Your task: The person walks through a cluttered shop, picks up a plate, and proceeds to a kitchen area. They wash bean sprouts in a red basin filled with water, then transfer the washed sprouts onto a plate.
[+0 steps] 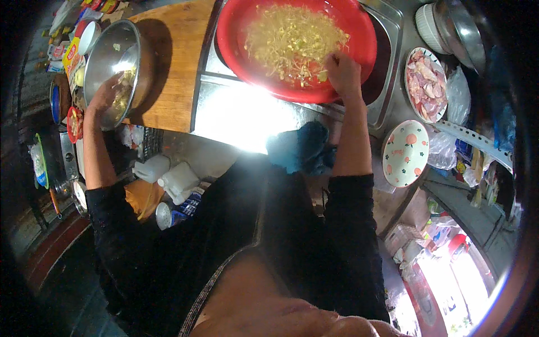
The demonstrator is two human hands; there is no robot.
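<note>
A large red plastic basin point(227, 54) on the sink point(389, 101) holds bean sprouts point(294, 38) in water. My right hand point(343, 73) is at the basin's lower right, its fingers curled by the edge of the sprouts; whether it pinches any is unclear. A stainless steel bowl point(145, 71) sits at the left on a wooden board point(181, 63). My left hand point(109, 92) reaches inside this bowl, against some pale yellow sprouts point(122, 94); its fingers are partly hidden and blurred, so its grasp cannot be told.
An oval plate of raw meat pieces point(426, 84) and an empty peach-patterned dish point(405, 153) lie right of the sink. Metal and white bowls point(454, 31) stand at the upper right. A blue cloth point(301, 145) hangs at the counter's front edge. White plastic jugs point(179, 181) stand below.
</note>
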